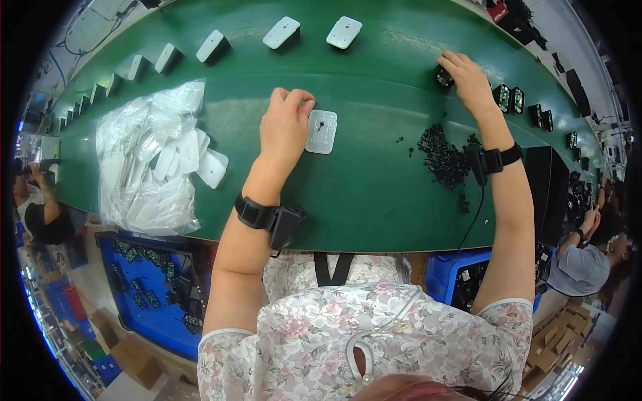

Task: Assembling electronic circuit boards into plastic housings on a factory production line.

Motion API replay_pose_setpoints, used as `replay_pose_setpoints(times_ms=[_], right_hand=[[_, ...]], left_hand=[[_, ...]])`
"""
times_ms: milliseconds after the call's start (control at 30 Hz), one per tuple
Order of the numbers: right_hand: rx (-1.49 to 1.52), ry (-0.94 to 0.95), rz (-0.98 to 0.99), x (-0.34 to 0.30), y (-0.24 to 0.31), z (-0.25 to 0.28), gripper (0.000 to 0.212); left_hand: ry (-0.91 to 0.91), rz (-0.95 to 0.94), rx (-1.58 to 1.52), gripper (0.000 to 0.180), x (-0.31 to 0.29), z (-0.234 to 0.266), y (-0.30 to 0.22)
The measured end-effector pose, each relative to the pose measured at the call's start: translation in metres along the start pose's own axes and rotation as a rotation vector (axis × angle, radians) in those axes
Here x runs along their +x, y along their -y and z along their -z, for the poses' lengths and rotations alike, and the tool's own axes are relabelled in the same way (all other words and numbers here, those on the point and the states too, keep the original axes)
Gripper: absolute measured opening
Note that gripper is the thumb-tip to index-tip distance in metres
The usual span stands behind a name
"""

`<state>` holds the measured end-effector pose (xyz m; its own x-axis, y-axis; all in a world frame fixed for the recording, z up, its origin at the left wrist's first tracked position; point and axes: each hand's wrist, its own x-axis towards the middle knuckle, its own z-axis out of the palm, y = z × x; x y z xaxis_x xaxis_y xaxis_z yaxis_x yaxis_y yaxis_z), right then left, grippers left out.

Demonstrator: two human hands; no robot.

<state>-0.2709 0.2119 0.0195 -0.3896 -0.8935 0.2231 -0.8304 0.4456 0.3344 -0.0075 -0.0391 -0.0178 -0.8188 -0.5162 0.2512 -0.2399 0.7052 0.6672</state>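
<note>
My left hand [287,120] is closed, its fingertips bent together beside the upper left edge of a white plastic cover [324,141]. Whether something small sits in those fingers is hidden. The cover lies flat, open side up, with a small black part [321,125] in it. Farther right, my right hand [466,80] grips a black housing [443,77] from above, at the table. A heap of small black parts [441,157] lies nearer me, left of my right wrist. Two black housings with green circuit boards [517,100] stand to the right of that hand.
On the green table [348,207], a clear bag of white covers [147,160] lies at left. White-topped units [281,33] form a curved row along the far side. More black housings [536,115] line the right. Blue bins [144,327] sit below the table edge; co-workers [583,262] sit both sides.
</note>
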Motion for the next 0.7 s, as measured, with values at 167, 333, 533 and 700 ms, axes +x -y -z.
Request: replay_pose_setpoints(times_ms=[167,333,533,700], right_hand=[[0.819,-0.173,-0.347,0.009,0.079,0.047,0.056],[1.032,-0.417,-0.241,-0.011,0.169,0.093,0.055],[0.862,-0.682,-0.211,-0.016,0.182,0.1,0.027],[0.971,-0.677,-0.218,-0.015,0.186,0.098,0.02]], left_hand=[[-0.116,-0.132,-0.528,0.026,-0.005,0.002,-0.022],[0.218,-0.044,-1.162,0.045,-0.024,-0.001,-0.048],[0.359,0.157,-1.486,0.052,-0.024,0.013,-0.054],[0.398,0.065,-1.479,0.051,-0.027,0.009,-0.053]])
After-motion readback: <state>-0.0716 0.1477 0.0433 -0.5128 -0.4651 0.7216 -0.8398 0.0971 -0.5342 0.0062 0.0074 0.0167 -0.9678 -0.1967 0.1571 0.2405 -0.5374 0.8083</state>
